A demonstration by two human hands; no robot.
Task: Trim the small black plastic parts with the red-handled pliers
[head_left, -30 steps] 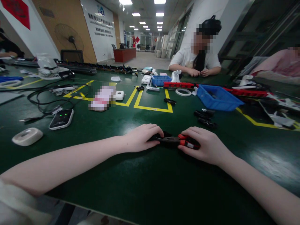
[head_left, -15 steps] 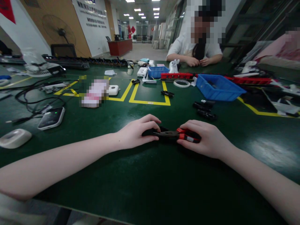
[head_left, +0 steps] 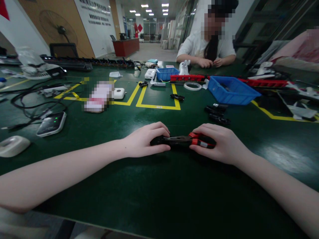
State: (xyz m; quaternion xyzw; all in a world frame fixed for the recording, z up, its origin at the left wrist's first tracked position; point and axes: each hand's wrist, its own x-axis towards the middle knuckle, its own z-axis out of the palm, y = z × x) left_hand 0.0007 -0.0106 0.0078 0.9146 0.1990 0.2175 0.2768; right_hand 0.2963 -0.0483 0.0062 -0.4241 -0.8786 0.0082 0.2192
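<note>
My right hand (head_left: 220,141) is closed around the red and black handles of a pair of long-nose pliers (head_left: 183,139). The jaws point left toward my left hand (head_left: 149,139), which grips a small black part (head_left: 157,140) between thumb and fingers. The plier tips lie against or over that part; whether they clamp it cannot be made out. Beyond my right hand, several similar black parts (head_left: 217,114) lie in a loose group, and another black part (head_left: 177,97) rests inside the yellow tape outline.
A blue bin (head_left: 233,89) stands at the back right beside a red strip (head_left: 266,83). A tape roll (head_left: 192,86) lies left of the bin. On the left are a phone (head_left: 99,96), a white-edged device (head_left: 52,123), a white case (head_left: 14,146) and black cables. A person (head_left: 206,49) sits opposite.
The camera view has shifted slightly. The black part now lies more level under the plier jaws, and my left thumb reaches further along it. Both hands keep their hold.
</note>
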